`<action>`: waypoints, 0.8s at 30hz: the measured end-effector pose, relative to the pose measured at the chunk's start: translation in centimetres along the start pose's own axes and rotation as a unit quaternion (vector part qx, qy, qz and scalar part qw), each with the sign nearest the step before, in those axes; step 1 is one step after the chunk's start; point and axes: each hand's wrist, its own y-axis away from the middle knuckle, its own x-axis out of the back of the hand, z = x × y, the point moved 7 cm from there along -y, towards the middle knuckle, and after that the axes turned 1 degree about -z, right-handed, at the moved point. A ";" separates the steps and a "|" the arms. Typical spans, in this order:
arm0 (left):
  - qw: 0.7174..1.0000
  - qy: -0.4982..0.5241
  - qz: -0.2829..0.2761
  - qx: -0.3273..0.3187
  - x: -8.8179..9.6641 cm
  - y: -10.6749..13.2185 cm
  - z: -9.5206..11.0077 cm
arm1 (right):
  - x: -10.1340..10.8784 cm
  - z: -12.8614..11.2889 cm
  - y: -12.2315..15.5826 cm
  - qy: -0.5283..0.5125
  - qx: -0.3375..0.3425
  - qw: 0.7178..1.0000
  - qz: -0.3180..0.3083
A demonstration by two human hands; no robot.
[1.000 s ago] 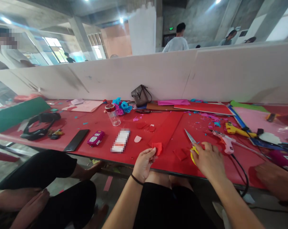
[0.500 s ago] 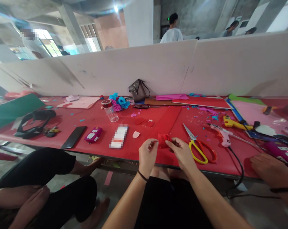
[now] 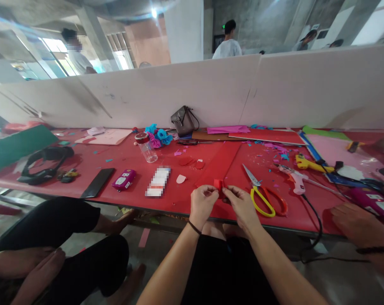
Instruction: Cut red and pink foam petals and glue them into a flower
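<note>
Between my hands, above the front edge of the table, is a small folded piece of red paper [image 3: 219, 183]. My left hand [image 3: 201, 207] pinches its left side with thumb and forefinger. From the other side, my right hand [image 3: 241, 206] grips it between thumb and fingertips, which partly hide it. A flat red strip [image 3: 226, 159] lies on the table just beyond my hands. Scissors [image 3: 257, 184] with yellow and red handles rest to the right of my right hand, blades pointing away and partly open.
Left of my hands lie a phone [image 3: 158, 182], a pink cut-out [image 3: 180, 179], a purple device [image 3: 124, 180] and a clear jar [image 3: 147, 149]. Rightward are a pink glue gun [image 3: 296, 180] with its cord and another person's hand [image 3: 358, 222]. A seated person's knees [image 3: 112, 258] are at left.
My hands have come closer together. The red paper now looks narrower and more folded between my fingers. In the background, a person at left has moved right.
</note>
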 end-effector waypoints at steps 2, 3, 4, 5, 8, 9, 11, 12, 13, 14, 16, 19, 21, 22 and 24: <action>0.998 0.056 -0.009 0.022 -0.3 0.1 -0.3 | 0.0 0.1 0.0 -0.004 0.000 1.000 0.004; 0.996 0.080 -0.015 0.027 -0.4 0.1 -0.3 | 0.0 0.0 0.0 -0.006 0.001 1.000 0.006; 0.995 0.095 -0.022 0.027 -0.6 0.1 -0.3 | 0.1 -0.1 0.1 -0.006 0.005 1.000 0.007; 0.994 0.098 -0.029 0.023 -0.7 0.1 -0.2 | 0.1 -0.2 0.1 -0.005 0.009 1.000 0.007; 0.999 0.041 -0.025 0.000 -0.6 0.0 0.2 | 0.1 -0.5 0.1 0.007 0.017 1.000 -0.006; 1.000 0.019 -0.018 -0.006 -0.5 0.0 0.3 | 0.2 -0.6 0.0 0.009 0.015 1.000 -0.011; 1.000 0.013 -0.007 -0.007 -0.2 -0.1 0.3 | 0.5 -0.5 0.0 0.003 0.007 1.000 -0.004; 0.999 0.032 -0.005 -0.004 -0.2 -0.1 0.3 | 0.8 -0.4 0.0 -0.006 0.004 1.000 0.010; 0.998 0.055 -0.005 -0.001 -0.2 -0.1 0.3 | 1.0 -0.4 -0.1 -0.015 0.003 0.999 0.028; 0.997 0.075 -0.005 0.002 -0.2 0.0 0.3 | 1.3 -0.4 -0.1 -0.024 0.004 0.999 0.045; 0.996 0.089 -0.008 0.002 -0.3 0.1 0.3 | 1.4 -0.4 -0.1 -0.030 0.008 0.998 0.057; 0.995 0.097 -0.022 0.007 -0.9 0.3 0.1 | 0.8 -0.5 0.0 -0.018 0.014 0.999 0.029; 0.992 0.124 -0.024 0.017 -1.1 0.4 -0.1 | 0.4 -0.7 0.2 -0.008 0.017 1.000 0.013; 0.990 0.137 -0.022 0.022 -1.1 0.4 -0.2 | 0.3 -0.8 0.3 -0.004 0.016 1.000 0.006; 0.989 0.147 -0.016 0.030 -1.0 0.4 -0.5 | 0.0 -0.8 0.4 -0.001 0.008 1.000 -0.010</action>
